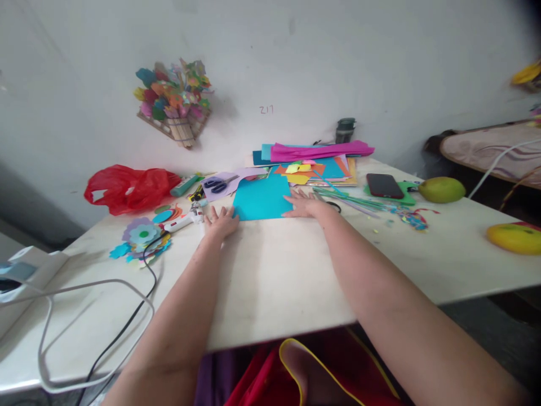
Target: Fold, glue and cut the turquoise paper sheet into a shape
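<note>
A sheet of bright blue paper (262,198) lies flat on the white table (279,265). My left hand (222,223) rests at its lower left corner, fingers spread. At its right edge lies my right hand (305,204), also with fingers apart and touching the paper. Just left of my left hand is a white glue gun (181,221) with a black cord. Scissors with dark handles (217,185) lie on a lilac sheet (236,178) behind it. Thin green strips (350,198) are beside my right hand.
Paper flowers (143,234), a red plastic bag (131,189) and a power strip (36,276) with loose cables are on the left. Stacked coloured papers (321,151) lie at the back. A phone (384,186), a green mango (442,190) and a yellow mango (514,238) are on the right.
</note>
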A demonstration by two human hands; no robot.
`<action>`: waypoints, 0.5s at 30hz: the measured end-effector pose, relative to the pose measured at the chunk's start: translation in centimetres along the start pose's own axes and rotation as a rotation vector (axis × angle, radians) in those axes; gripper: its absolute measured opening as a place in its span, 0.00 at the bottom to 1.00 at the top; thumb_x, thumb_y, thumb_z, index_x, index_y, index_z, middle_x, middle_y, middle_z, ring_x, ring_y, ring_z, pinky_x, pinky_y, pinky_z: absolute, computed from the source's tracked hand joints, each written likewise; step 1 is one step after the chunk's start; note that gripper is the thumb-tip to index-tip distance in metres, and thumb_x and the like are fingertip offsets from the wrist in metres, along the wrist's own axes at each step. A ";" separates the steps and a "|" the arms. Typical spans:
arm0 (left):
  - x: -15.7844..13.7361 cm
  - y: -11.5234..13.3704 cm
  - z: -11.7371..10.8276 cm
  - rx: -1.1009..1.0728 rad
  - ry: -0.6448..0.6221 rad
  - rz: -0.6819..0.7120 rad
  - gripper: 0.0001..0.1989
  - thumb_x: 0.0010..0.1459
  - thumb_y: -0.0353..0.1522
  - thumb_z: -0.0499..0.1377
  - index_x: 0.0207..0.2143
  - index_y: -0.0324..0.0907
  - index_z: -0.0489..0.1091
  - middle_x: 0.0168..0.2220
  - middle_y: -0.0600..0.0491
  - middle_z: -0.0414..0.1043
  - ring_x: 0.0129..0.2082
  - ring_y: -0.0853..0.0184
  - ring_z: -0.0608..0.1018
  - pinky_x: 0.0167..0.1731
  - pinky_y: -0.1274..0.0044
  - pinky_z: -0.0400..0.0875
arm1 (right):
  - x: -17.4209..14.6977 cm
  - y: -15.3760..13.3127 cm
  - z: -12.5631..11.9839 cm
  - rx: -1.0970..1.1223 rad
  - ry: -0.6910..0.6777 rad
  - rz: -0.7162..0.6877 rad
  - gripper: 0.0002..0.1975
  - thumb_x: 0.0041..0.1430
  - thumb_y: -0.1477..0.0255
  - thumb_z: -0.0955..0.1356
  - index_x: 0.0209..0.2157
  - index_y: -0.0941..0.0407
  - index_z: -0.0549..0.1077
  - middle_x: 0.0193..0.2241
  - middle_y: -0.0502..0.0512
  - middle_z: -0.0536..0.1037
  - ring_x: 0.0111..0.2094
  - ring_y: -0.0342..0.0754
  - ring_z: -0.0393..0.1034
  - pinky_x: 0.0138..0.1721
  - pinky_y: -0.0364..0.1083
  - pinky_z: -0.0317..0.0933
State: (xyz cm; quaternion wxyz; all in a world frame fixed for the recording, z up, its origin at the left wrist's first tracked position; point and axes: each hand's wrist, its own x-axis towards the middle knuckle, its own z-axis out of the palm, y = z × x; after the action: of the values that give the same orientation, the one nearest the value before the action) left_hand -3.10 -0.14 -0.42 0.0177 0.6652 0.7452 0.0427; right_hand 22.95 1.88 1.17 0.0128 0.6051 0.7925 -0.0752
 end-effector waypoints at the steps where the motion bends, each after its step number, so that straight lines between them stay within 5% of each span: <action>1: 0.1 -0.2 0.0 -0.002 0.004 -0.006 0.28 0.56 0.45 0.39 0.59 0.52 0.47 0.62 0.58 0.40 0.61 0.54 0.33 0.55 0.54 0.33 | -0.1 0.1 0.0 -0.011 0.012 -0.008 0.38 0.50 0.51 0.60 0.60 0.48 0.45 0.62 0.50 0.32 0.61 0.52 0.23 0.57 0.57 0.29; 9: 1.5 -1.1 0.6 -0.028 0.039 -0.042 0.28 0.55 0.44 0.42 0.59 0.52 0.48 0.62 0.56 0.41 0.60 0.53 0.31 0.54 0.53 0.32 | 0.5 0.8 0.0 -0.074 0.060 0.016 0.34 0.48 0.51 0.63 0.56 0.47 0.57 0.61 0.50 0.44 0.61 0.59 0.33 0.56 0.60 0.32; 15: 1.9 -1.3 0.7 -0.010 0.143 -0.013 0.28 0.54 0.43 0.45 0.58 0.52 0.50 0.61 0.54 0.45 0.60 0.50 0.34 0.53 0.49 0.31 | -0.2 -3.2 -1.6 -0.051 0.239 -0.275 0.20 0.52 0.63 0.64 0.48 0.49 0.68 0.48 0.51 0.69 0.48 0.49 0.63 0.47 0.44 0.54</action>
State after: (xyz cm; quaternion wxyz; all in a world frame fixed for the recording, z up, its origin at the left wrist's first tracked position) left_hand -4.52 1.59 -1.20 -0.0318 0.6557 0.7485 0.0938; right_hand 20.05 1.07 3.07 -0.0765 0.4950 0.8654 0.0163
